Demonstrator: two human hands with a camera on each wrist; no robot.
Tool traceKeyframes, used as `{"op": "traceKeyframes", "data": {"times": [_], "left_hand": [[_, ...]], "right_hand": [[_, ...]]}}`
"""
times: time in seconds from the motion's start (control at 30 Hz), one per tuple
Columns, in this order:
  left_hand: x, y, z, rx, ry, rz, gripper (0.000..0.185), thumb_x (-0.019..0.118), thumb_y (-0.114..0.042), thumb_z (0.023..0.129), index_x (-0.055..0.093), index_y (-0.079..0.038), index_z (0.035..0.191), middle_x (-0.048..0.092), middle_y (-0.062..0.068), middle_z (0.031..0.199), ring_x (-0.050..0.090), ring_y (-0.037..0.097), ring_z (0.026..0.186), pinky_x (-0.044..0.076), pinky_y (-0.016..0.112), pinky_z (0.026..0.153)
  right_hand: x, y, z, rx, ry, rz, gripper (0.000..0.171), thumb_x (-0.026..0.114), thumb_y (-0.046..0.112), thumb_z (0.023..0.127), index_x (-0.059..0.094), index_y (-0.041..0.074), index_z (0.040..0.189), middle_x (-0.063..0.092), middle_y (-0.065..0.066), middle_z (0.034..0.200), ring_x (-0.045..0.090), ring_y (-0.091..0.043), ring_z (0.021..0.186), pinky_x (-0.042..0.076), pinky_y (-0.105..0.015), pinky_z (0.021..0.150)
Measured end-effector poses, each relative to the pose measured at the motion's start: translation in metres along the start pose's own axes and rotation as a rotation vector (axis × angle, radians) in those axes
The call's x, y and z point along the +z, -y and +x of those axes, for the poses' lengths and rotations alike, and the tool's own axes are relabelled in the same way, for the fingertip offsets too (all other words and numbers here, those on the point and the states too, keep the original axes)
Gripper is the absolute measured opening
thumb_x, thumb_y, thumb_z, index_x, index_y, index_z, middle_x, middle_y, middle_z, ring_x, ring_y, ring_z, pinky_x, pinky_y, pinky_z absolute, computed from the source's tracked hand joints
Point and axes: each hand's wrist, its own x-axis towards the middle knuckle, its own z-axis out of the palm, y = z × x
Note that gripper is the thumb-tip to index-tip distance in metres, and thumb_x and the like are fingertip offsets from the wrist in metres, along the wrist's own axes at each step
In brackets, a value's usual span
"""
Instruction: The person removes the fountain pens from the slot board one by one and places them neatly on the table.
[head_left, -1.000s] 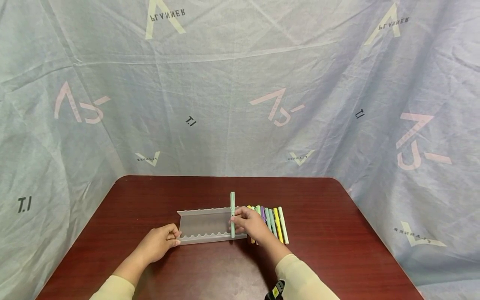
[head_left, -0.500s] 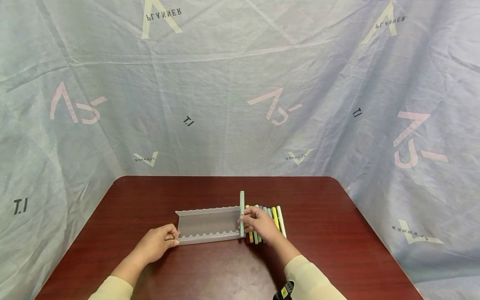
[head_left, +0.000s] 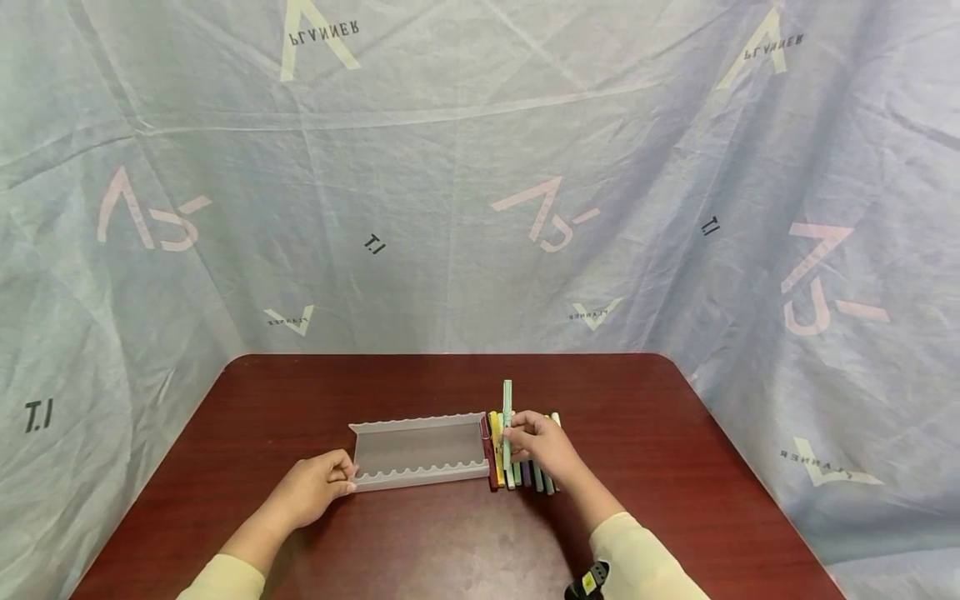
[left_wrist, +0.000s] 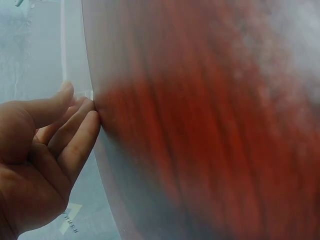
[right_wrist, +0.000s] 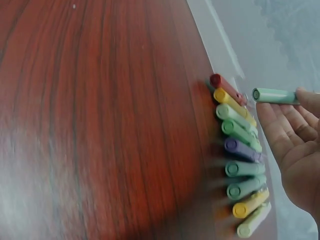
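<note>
Status: tray (head_left: 416, 450) holds nothing, every scalloped slot bare, so my read is that either the unloading is done or no loading has begun; can't tell which from these views. All pens are outside it. Pen row (head_left: 525, 471) lies on the table (head_left: 675, 467) just beside the tray's right end, red one nearest the tray, then yellow, greens, purple, more greens, yellow, pale green at the far end, going by the right wrist view (right_wrist: 240, 165). Right hand (head_left: 542, 442) pinches a mint green pen (head_left: 507, 417) between thumb and fingertips (right_wrist: 280, 125), fingers curled round it; the pen is lifted, tip pointing away from the person, above the row and not in contact with the tray. Left hand (head_left: 315, 483) sits at the tray's left end, fingers loosely bent, fingertips (left_wrist: 82, 117) touching the tray edge; it braces the edge and isn't wrapped round it. Versus a second ago: the mint pen was over the tray's right-hand slots, now it's off to the right of the tray over the row. Right hand moved rightward with it. Left hand and tray unchanged. Red pen by the tray end is visible now and was hidden behind the hand earlier.
</note>
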Motion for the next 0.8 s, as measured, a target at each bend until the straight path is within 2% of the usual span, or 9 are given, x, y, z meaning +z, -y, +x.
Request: {"op": "traceKeyframes", "data": {"times": [0.27, 0.5, 0.63, 0.7, 0.8], "left_hand": [[0.000, 0.001, -0.001, 0.009, -0.001, 0.005, 0.017, 0.074, -0.018, 0.085, 0.057, -0.021, 0.084, 0.075, -0.003, 0.103, 0.068, 0.007, 0.089, 0.046, 0.030, 0.074], [-0.001, -0.002, -0.002, -0.009, 0.011, -0.009, 0.018, 0.074, -0.016, 0.086, 0.057, -0.020, 0.085, 0.075, -0.002, 0.105, 0.051, 0.007, 0.070, 0.040, 0.028, 0.068], [-0.002, -0.002, -0.002, -0.007, 0.010, 0.001, 0.018, 0.074, -0.017, 0.086, 0.056, -0.020, 0.085, 0.074, -0.001, 0.107, 0.052, 0.006, 0.071, 0.040, 0.028, 0.068], [-0.002, -0.002, -0.001, -0.005, 0.009, 0.004, 0.018, 0.074, -0.017, 0.086, 0.056, -0.020, 0.085, 0.074, -0.001, 0.108, 0.052, 0.006, 0.071, 0.040, 0.028, 0.068], [-0.001, -0.001, -0.001, 0.001, 0.005, 0.008, 0.018, 0.074, -0.018, 0.085, 0.056, -0.020, 0.085, 0.074, -0.001, 0.107, 0.054, 0.005, 0.073, 0.040, 0.028, 0.069]], "right_hand": [[-0.019, -0.004, -0.006, 0.019, -0.039, -0.035, 0.031, 0.063, 0.017, 0.096, 0.056, -0.006, 0.115, 0.062, -0.026, 0.112, 0.065, -0.025, 0.087, 0.057, -0.045, 0.078], [-0.033, -0.008, -0.012, 0.052, -0.067, -0.025, 0.030, 0.062, 0.017, 0.098, 0.057, -0.005, 0.118, 0.061, -0.022, 0.108, 0.064, -0.026, 0.089, 0.058, -0.042, 0.077], [-0.039, -0.010, -0.014, 0.057, -0.078, -0.030, 0.030, 0.061, 0.016, 0.098, 0.056, -0.005, 0.119, 0.060, -0.024, 0.112, 0.063, -0.024, 0.089, 0.057, -0.043, 0.077], [-0.042, -0.011, -0.014, 0.054, -0.088, -0.027, 0.030, 0.062, 0.015, 0.097, 0.056, -0.006, 0.118, 0.058, -0.025, 0.120, 0.062, -0.023, 0.087, 0.057, -0.045, 0.078], [-0.047, -0.013, -0.015, 0.058, -0.100, -0.021, 0.028, 0.063, 0.015, 0.096, 0.057, -0.006, 0.114, 0.056, -0.027, 0.119, 0.061, -0.023, 0.084, 0.057, -0.046, 0.077]]}}
